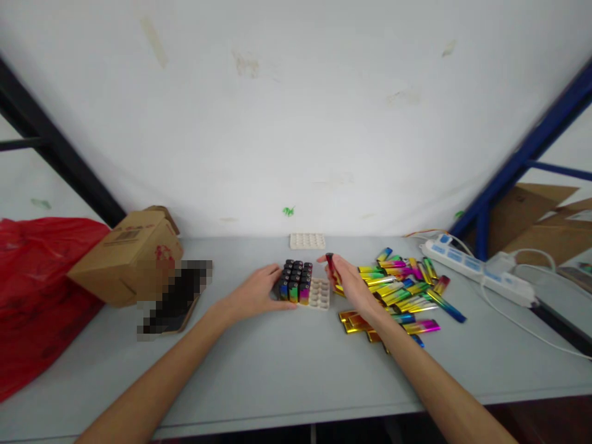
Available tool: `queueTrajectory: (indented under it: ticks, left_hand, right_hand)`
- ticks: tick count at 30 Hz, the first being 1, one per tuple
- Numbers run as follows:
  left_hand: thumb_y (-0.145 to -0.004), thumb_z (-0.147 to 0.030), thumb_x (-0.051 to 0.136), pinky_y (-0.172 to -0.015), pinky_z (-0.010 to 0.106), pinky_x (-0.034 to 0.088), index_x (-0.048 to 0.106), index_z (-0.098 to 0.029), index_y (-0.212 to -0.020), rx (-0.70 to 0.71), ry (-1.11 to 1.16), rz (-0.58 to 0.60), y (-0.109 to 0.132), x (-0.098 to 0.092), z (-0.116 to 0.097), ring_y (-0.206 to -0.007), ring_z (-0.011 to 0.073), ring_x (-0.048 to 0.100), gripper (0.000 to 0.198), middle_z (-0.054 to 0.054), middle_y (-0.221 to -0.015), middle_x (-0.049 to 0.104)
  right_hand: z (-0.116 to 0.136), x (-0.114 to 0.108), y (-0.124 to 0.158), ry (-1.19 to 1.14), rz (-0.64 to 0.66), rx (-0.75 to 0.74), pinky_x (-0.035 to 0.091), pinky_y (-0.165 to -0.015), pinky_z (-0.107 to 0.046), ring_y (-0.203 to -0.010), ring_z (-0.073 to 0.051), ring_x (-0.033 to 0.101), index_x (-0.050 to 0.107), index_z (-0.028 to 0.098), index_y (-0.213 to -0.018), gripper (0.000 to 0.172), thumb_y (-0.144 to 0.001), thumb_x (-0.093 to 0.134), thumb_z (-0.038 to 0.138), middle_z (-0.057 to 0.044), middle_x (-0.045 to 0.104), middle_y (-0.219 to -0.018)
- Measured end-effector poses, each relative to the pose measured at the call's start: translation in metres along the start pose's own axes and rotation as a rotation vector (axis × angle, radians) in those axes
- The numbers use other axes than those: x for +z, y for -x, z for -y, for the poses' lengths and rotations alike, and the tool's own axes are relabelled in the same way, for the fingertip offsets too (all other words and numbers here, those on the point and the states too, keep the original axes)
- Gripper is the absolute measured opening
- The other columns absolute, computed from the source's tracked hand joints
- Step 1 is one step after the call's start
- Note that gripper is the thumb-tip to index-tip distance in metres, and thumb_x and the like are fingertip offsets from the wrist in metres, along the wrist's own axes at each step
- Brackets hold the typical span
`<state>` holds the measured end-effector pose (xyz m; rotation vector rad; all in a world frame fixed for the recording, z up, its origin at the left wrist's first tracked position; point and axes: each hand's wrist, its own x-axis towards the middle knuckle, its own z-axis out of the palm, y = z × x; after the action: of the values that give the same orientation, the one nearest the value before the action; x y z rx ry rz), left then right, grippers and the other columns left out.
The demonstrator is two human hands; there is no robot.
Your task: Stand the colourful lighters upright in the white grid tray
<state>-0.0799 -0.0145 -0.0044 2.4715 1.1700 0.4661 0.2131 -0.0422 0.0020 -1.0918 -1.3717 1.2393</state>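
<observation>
Slim shiny lighters [295, 285] with black tops and rainbow-metallic bodies stand upright, packed in the left part of a white tray [319, 295] with round pockets. The pockets on the tray's right side are bare. My left hand [259, 290] wraps around the left side of this group, fingers at the back and thumb along the front edge. Just right of the tray, my right hand [348, 280] grips one lighter [330, 266] upright, its black end up. Beneath and beside that hand, a loose pile of lighters [402, 290] in gold, green, blue and pink lies flat.
Another white pocketed tray [308, 240] lies by the wall. A cardboard box [129, 253], a red bag [46, 296] and a blurred dark flat object [178, 302] are at left. A white power strip [478, 271] with cables borders the right side, near cardboard boxes [522, 216].
</observation>
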Motion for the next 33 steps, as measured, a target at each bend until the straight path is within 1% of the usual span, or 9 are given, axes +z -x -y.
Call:
queueTrajectory:
  ticks: [2, 5, 9, 14, 20, 23, 27, 31, 33]
  left_hand:
    - [-0.085, -0.078, 0.092, -0.118, 0.053, 0.061, 0.076, -0.024, -0.130, -0.008, -0.002, -0.001, 0.000, 0.000, 0.000, -0.130, 0.0410, 0.075, 0.072, 0.016, -0.136, 0.080]
    - [-0.086, -0.080, 0.091, -0.118, 0.051, 0.061, 0.076, -0.025, -0.131, 0.004, -0.004, 0.004, 0.000, 0.000, 0.000, -0.130, 0.0399, 0.075, 0.073, 0.015, -0.136, 0.080]
    - [-0.087, -0.083, 0.090, -0.117, 0.051, 0.061, 0.077, -0.025, -0.130, 0.017, -0.004, 0.004, 0.000, 0.000, 0.001, -0.129, 0.0399, 0.075, 0.074, 0.015, -0.135, 0.080]
    - [-0.086, -0.081, 0.090, -0.116, 0.051, 0.061, 0.077, -0.024, -0.132, 0.022, 0.001, -0.013, 0.000, 0.001, 0.002, -0.126, 0.0398, 0.075, 0.074, 0.015, -0.133, 0.080]
    - [-0.088, -0.079, 0.090, -0.117, 0.051, 0.060, 0.077, -0.024, -0.130, 0.026, -0.012, -0.004, 0.000, 0.000, 0.001, -0.126, 0.0393, 0.075, 0.070, 0.015, -0.131, 0.080]
    - [-0.086, -0.079, 0.091, -0.118, 0.049, 0.060, 0.076, -0.025, -0.132, 0.008, -0.015, 0.002, 0.000, 0.000, 0.000, -0.130, 0.0397, 0.074, 0.072, 0.015, -0.135, 0.080]
    - [-0.084, -0.082, 0.090, -0.117, 0.050, 0.060, 0.077, -0.023, -0.127, -0.014, -0.030, 0.009, -0.001, 0.001, -0.001, -0.127, 0.0405, 0.075, 0.074, 0.015, -0.133, 0.080]
    - [-0.086, -0.085, 0.088, -0.115, 0.050, 0.061, 0.076, -0.024, -0.125, 0.010, -0.046, -0.006, -0.001, 0.000, -0.001, -0.124, 0.0394, 0.075, 0.073, 0.014, -0.130, 0.080]
    - [-0.086, -0.084, 0.088, -0.116, 0.049, 0.061, 0.075, -0.025, -0.126, 0.019, -0.038, -0.009, 0.000, 0.000, 0.000, -0.125, 0.0389, 0.075, 0.073, 0.014, -0.131, 0.080]
  right_hand:
    - [0.002, 0.001, 0.002, 0.094, -0.040, -0.097, 0.056, -0.079, -0.035, -0.083, -0.022, 0.066, 0.077, 0.027, -0.115, 0.052, -0.106, 0.066, 0.076, -0.001, 0.072, -0.090]
    - [0.002, 0.001, 0.004, 0.213, -0.038, -0.189, 0.061, -0.098, -0.040, -0.105, -0.026, 0.077, 0.076, 0.027, -0.120, 0.041, -0.106, 0.072, 0.065, -0.005, 0.083, -0.110]
    - [-0.002, -0.002, 0.003, 0.296, -0.046, -0.206, 0.063, -0.097, -0.042, -0.106, -0.028, 0.086, 0.069, 0.028, -0.124, 0.030, -0.106, 0.073, 0.050, -0.008, 0.087, -0.122]
    - [-0.005, -0.002, 0.004, 0.477, 0.016, -0.247, 0.065, -0.097, -0.042, -0.109, -0.029, 0.088, 0.066, 0.029, -0.121, 0.015, -0.106, 0.070, 0.029, -0.008, 0.088, -0.118]
    - [0.005, -0.015, 0.005, 0.714, 0.116, -0.310, 0.061, -0.112, -0.049, -0.124, -0.032, 0.083, 0.073, 0.028, -0.128, 0.020, -0.109, 0.072, 0.026, -0.011, 0.088, -0.126]
    - [0.009, -0.039, 0.005, 0.815, 0.159, -0.287, 0.060, -0.111, -0.048, -0.115, -0.031, 0.082, 0.077, 0.027, -0.132, 0.022, -0.110, 0.075, 0.031, -0.011, 0.088, -0.121]
    - [0.007, -0.070, 0.005, 0.958, 0.228, -0.173, 0.061, -0.096, -0.042, -0.098, -0.030, 0.079, 0.084, 0.023, -0.112, 0.021, -0.093, 0.093, 0.026, -0.010, 0.084, -0.106]
    - [0.006, -0.074, 0.003, 0.964, 0.203, -0.170, 0.059, -0.094, -0.040, -0.092, -0.028, 0.076, 0.086, 0.023, -0.103, 0.005, -0.098, 0.084, 0.021, -0.010, 0.082, -0.099]
    - [0.009, -0.068, 0.002, 0.862, 0.147, -0.231, 0.059, -0.096, -0.041, -0.088, -0.027, 0.075, 0.089, 0.025, -0.113, 0.015, -0.107, 0.077, 0.030, -0.010, 0.082, -0.104]
